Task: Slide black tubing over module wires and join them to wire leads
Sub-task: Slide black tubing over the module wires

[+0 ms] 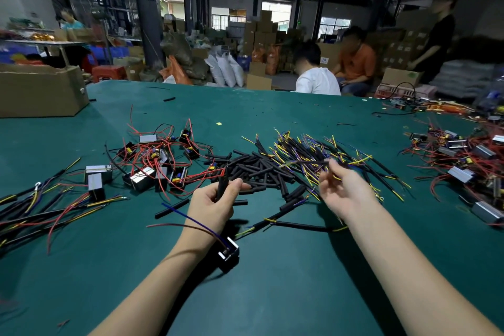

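Mid-task. Left hand [215,206] gripping a black tube [221,185] upright, module [228,253] dangling below by its wires [191,215]; tube apparently already on. Right hand [342,188] pinching a lead [308,162] over the lead pile [321,155], far right. Joining not yet done. Many bare modules [161,161] waiting far left on the counter [272,281], loose tubes [256,172] between.

My two forearms are bare from wrist to elbow, with no sleeves showing. My left hand [215,203] and right hand [345,194] wear no gloves, rings or watch.
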### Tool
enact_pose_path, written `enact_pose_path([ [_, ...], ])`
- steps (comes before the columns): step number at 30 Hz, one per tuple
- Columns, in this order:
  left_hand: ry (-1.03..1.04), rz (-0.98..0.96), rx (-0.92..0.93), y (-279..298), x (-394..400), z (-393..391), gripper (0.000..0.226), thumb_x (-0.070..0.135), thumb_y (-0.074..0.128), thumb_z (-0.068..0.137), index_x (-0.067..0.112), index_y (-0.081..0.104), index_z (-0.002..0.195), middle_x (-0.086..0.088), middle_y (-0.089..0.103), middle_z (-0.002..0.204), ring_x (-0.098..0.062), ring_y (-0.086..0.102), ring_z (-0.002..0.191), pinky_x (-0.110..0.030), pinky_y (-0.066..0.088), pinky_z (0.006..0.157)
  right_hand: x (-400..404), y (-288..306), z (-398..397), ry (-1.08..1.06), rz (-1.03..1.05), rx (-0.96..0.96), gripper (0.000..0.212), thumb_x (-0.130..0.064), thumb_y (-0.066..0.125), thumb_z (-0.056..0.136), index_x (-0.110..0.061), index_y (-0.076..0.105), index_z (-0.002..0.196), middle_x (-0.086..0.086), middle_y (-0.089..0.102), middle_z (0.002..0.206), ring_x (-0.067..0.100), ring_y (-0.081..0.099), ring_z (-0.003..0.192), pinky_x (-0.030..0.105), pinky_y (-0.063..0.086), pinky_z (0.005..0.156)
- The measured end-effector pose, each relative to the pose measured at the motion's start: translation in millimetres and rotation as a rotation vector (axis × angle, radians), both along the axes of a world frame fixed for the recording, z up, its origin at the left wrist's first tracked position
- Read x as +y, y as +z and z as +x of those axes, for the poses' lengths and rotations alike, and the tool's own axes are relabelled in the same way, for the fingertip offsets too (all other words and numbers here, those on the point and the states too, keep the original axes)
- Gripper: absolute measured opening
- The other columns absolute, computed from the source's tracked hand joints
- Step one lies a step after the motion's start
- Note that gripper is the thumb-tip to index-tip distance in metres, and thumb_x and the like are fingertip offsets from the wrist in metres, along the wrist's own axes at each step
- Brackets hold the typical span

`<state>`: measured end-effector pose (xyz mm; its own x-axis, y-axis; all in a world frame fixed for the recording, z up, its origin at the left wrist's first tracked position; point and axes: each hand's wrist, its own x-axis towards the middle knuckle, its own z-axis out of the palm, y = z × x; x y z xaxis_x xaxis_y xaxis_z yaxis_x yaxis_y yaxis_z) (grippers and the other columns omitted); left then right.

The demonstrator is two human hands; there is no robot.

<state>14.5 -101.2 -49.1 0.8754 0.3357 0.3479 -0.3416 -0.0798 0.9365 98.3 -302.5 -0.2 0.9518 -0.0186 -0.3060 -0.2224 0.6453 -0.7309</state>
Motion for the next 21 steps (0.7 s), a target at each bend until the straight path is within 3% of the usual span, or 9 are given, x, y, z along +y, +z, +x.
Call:
enact_pose_path([
  [3, 0.004, -0.016, -0.001, -0.7, -0.5, 1.2, 0.024, 0.037, 0.059, 0.082, 0.027, 0.077, 0.07, -0.005, 0.031, 0.055, -0.012, 0.026, 0.044, -0.019, 0.021, 0.042, -17.0, 20.2, 25.7, -0.117, 0.217, -0.049, 0.022, -0.018, 0.049, 0.099, -0.011, 0.053, 0.078, -0.001, 0.059, 0.059, 0.005, 0.059, 0.045, 0.011, 0.04, 0.04],
  [6, 0.014, -0.02, 0.015, -2.3, -0.6, 2.8, 0.025, 0.032, 0.059, 0.087, 0.028, 0.077, 0.071, -0.004, 0.03, 0.055, -0.014, 0.025, 0.045, -0.021, 0.019, 0.043, -21.8, 29.7, 37.5, -0.075, 0.204, -0.056, 0.022, -0.025, 0.048, 0.1, -0.005, 0.048, 0.09, 0.007, 0.064, 0.082, 0.01, 0.064, 0.063, 0.014, 0.045, 0.049],
  [8, 0.019, -0.039, 0.032, -3.6, -0.5, 4.4, 0.027, 0.027, 0.058, 0.09, 0.027, 0.077, 0.07, -0.002, 0.03, 0.053, -0.014, 0.024, 0.045, -0.022, 0.018, 0.044, -14.5, 21.8, 35.5, 0.039, 0.004, -0.037, 0.014, -0.019, 0.048, 0.1, -0.005, 0.049, 0.096, 0.01, 0.061, 0.087, 0.01, 0.063, 0.059, 0.015, 0.045, 0.042],
  [11, 0.022, -0.041, 0.044, -4.5, -0.7, 4.9, 0.029, 0.022, 0.058, 0.092, 0.022, 0.076, 0.07, 0.008, 0.033, 0.047, -0.011, 0.025, 0.043, -0.019, 0.019, 0.041, -1.4, 2.0, 29.1, 0.099, -0.481, -0.08, 0.01, -0.009, 0.056, 0.094, -0.007, 0.06, 0.085, 0.007, 0.063, 0.079, 0.006, 0.058, 0.044, 0.015, 0.04, 0.04],
  [15, 0.02, -0.021, 0.045, -4.6, 0.2, 4.8, 0.027, 0.022, 0.058, 0.093, 0.022, 0.075, 0.072, 0.012, 0.037, 0.044, -0.01, 0.026, 0.042, -0.018, 0.021, 0.041, 0.1, -14.7, 27.3, 0.057, -1.352, -0.255, 0.011, -0.014, 0.065, 0.085, -0.01, 0.074, 0.088, 0.006, 0.067, 0.085, 0.019, 0.061, 0.079, 0.025, 0.044, 0.072],
  [17, 0.022, -0.024, 0.046, -4.5, 0.2, 5.0, 0.028, 0.024, 0.058, 0.092, 0.023, 0.076, 0.07, 0.012, 0.036, 0.045, -0.011, 0.027, 0.043, -0.019, 0.021, 0.042, -0.5, -17.0, 26.6, 0.154, -1.528, -0.278, 0.009, -0.017, 0.067, 0.084, -0.015, 0.074, 0.09, 0.003, 0.067, 0.089, 0.019, 0.06, 0.086, 0.026, 0.045, 0.079],
  [21, 0.019, -0.032, 0.045, -2.8, -0.1, 4.5, 0.029, 0.026, 0.058, 0.091, 0.026, 0.077, 0.069, 0.008, 0.034, 0.047, -0.013, 0.027, 0.045, -0.02, 0.021, 0.043, -2.6, -21.2, 28.2, 0.224, -1.644, -0.259, 0.009, -0.018, 0.07, 0.084, -0.017, 0.072, 0.093, 0.006, 0.068, 0.102, 0.022, 0.062, 0.092, 0.031, 0.05, 0.086],
])
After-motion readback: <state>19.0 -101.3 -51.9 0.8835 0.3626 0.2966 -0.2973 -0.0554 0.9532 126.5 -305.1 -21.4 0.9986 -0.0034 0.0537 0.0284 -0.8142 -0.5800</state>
